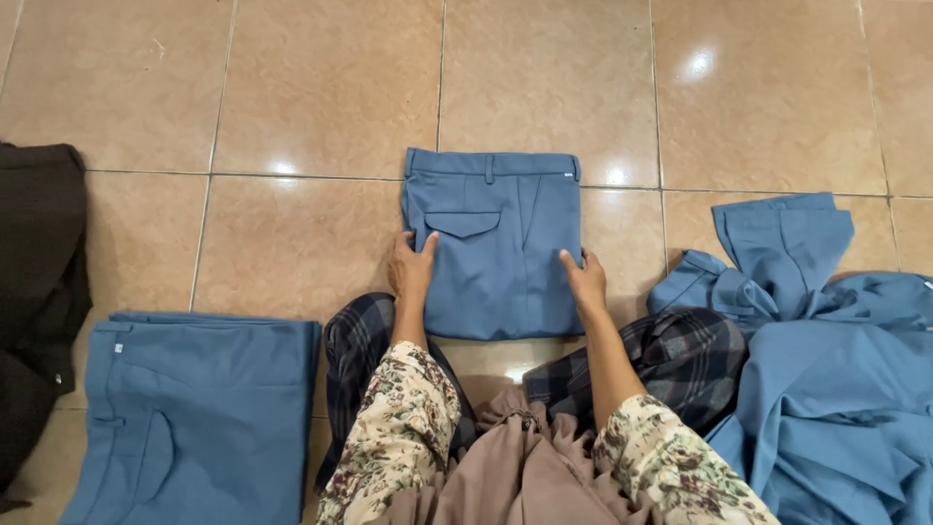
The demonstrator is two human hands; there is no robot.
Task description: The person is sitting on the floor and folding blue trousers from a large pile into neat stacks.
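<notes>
Squaring up folded trousers (496,243) on tile floor (321,87), directly in front of knees. Left hand (411,267) flat on left edge, right hand (584,280) flat on right edge; both open, pressing, gripping nothing. Next, probably: sliding both palms under for lifting without unfolding.

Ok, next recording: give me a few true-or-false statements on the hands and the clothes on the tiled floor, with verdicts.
1. Both hands rest on the edges of the folded blue trousers. True: left hand, right hand.
2. The folded blue trousers lie on a wooden table. False: on the beige tiled floor.
3. A second flat blue garment lies at the lower left. True.
4. The loose pile of blue cloth is at the left. False: it is at the right.
5. The dark garment is at the far left. True.
</notes>
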